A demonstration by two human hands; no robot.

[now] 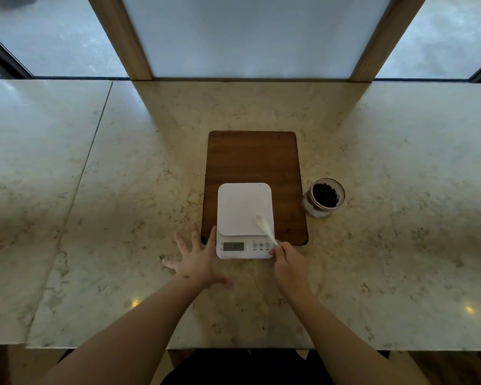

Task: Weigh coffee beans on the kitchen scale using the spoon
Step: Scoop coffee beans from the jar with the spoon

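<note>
A white kitchen scale (243, 209) stands on the near end of a brown wooden board (253, 157), its grey display facing me. My right hand (288, 263) grips the handle of a white spoon (265, 229), whose empty bowl hovers over the scale's near right corner. My left hand (193, 259) rests on the counter with fingers spread, one fingertip touching the scale's left edge. A glass jar (324, 197) of dark coffee beans stands open on the counter just right of the board.
The marble counter (109, 190) stretches far to both sides. Wooden posts and frosted window panes (250, 34) rise behind it. The counter's front edge runs close to my body.
</note>
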